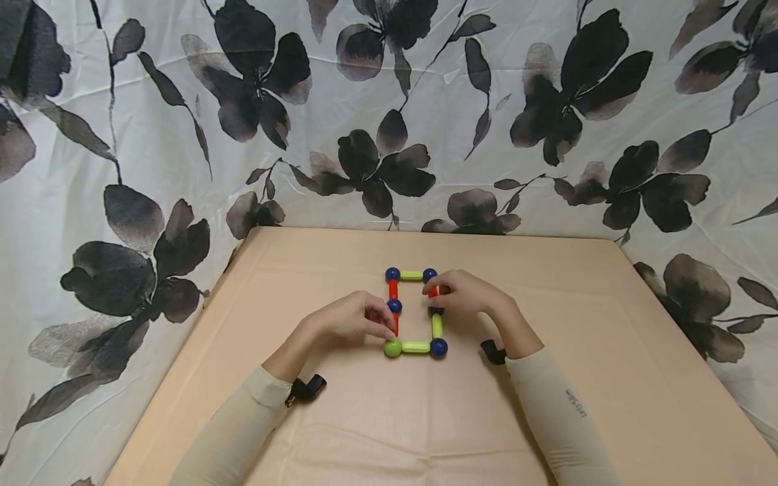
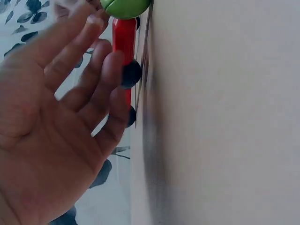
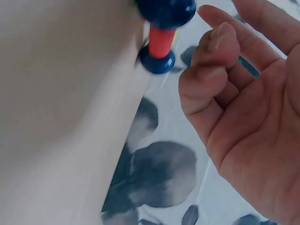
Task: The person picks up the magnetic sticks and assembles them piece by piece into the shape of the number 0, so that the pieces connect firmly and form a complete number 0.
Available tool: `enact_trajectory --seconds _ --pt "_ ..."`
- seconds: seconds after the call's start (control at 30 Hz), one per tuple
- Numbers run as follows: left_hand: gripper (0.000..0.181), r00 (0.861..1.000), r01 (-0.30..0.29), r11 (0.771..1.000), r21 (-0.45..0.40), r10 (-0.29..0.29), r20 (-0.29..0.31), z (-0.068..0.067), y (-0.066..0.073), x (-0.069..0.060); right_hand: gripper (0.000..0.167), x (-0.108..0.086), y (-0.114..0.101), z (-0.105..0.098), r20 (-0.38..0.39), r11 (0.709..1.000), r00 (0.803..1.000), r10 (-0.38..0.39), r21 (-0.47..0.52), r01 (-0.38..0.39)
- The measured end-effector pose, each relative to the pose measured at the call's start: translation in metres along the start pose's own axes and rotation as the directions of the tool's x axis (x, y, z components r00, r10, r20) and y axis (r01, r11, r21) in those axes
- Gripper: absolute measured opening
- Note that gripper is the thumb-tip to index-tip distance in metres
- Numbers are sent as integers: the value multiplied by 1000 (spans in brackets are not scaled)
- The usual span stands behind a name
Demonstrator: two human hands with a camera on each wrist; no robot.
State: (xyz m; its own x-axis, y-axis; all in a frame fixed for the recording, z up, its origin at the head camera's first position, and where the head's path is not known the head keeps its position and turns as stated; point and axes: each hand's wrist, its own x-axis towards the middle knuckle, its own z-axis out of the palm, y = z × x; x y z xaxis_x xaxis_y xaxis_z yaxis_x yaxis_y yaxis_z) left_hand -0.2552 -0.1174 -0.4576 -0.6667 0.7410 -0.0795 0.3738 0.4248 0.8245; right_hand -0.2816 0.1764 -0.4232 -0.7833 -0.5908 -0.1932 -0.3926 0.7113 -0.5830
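A closed rectangle of yellow-green and red rods joined by balls lies on the table. My left hand point(image 1: 358, 316) is at its near left corner, fingertips beside the green ball point(image 1: 393, 347) and a red rod point(image 2: 123, 40). Loosely bent fingers show in the left wrist view, with no clear grip. My right hand point(image 1: 471, 293) hovers over the right side, next to a red rod point(image 3: 161, 42) and a blue ball point(image 3: 168, 11). Its fingers are loosely curled with nothing seen between them; they partly cover that side in the head view.
The tan-covered table point(image 1: 516, 412) stretches around the shape. Behind it hangs a white cloth point(image 1: 462, 128) with dark flowers. A blue ball point(image 1: 438, 347) marks the near right corner, and another blue ball point(image 1: 393, 275) the far left corner.
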Motion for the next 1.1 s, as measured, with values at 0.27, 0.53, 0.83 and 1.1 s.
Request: enact_trajectory --seconds 0.27,0.53,0.83,1.1 --pt "25 973 26 993 119 2 -230 -6 -13 13 28 3 20 -2 52 996 999 0 95 -5" --pt "36 978 67 984 164 -33 -206 -4 -13 19 31 7 20 2 63 991 998 10 133 -18" --pt "40 987 73 988 136 -52 -154 -3 -10 22 30 8 17 7 47 994 999 -4 112 -1" --pt "37 984 64 986 153 -37 -176 0 -9 24 31 9 17 9 40 991 999 14 130 -19"
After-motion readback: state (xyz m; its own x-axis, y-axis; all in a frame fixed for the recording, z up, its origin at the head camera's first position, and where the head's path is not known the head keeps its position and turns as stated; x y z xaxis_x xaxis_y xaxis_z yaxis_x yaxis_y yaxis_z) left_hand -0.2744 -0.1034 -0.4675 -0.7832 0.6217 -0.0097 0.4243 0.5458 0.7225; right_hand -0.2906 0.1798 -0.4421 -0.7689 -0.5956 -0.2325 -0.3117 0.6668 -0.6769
